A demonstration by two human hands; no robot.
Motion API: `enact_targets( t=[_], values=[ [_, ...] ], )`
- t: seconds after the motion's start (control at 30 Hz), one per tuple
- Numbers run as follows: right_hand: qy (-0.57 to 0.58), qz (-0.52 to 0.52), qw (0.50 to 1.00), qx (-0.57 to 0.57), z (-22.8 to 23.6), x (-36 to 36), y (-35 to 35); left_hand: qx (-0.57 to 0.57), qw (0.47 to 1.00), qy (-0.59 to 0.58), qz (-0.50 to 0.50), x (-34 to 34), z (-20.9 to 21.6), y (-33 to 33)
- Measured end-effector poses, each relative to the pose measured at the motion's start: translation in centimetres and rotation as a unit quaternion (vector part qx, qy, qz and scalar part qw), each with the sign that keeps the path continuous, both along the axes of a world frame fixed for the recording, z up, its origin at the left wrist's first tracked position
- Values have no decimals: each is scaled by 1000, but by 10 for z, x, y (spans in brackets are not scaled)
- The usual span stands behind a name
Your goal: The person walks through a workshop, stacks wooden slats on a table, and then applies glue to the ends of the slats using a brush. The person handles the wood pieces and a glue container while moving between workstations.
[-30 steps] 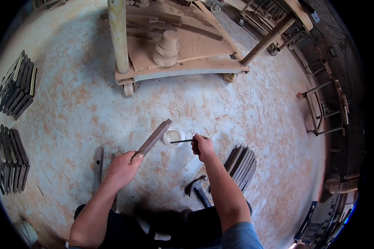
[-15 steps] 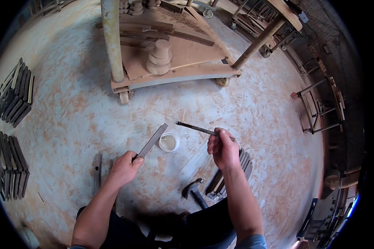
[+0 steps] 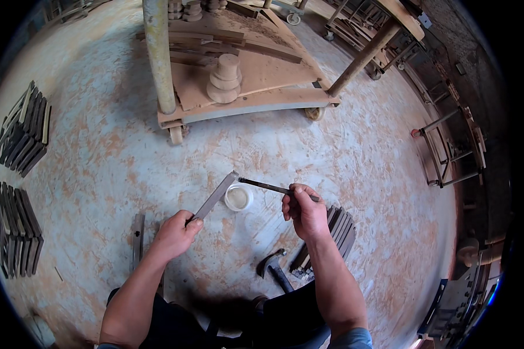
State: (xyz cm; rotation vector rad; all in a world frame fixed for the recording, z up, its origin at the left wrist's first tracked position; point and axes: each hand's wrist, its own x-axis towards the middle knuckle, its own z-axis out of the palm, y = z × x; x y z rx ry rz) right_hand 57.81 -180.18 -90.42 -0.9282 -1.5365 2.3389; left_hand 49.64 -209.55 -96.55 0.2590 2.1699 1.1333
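Even, bright daylight, soft and diffuse; no hard glare anywhere. Floor (image 3: 99,174) well exposed, colours slightly washed. Short soft shadows under the cart (image 3: 244,99) and below the person's body at bottom centre, so light comes mostly from above. Strong fisheye: straight edges bow near the rim, black vignette fills all corners. Centre sharp, both hands crisp with no motion blur. Detail smears and darkens at the right edge around the metal frames (image 3: 448,151).

Counted on the workshop floor

Two hands are seen, one flat wooden strip (image 3: 215,196), one thin dark brush (image 3: 271,187), one small white tub (image 3: 239,197), one hammer (image 3: 273,267), one wheeled cart (image 3: 244,104), and three stacks of dark strips, two at left (image 3: 22,131) (image 3: 16,230), one at right (image 3: 337,232).
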Motion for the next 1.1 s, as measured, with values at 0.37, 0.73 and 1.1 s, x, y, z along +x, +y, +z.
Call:
enact_targets(
  t=[0.37,0.73,1.1],
  values=[
    [17,27,999,43,-7,10,9,-4,1000,-9,-2,2,10,2],
    [13,-1,997,74,5,15,6,-74,977,198,10,12,21,7],
    [-14,21,991,133,6,11,5,-88,971,222,13,13,19,10]
  ],
)
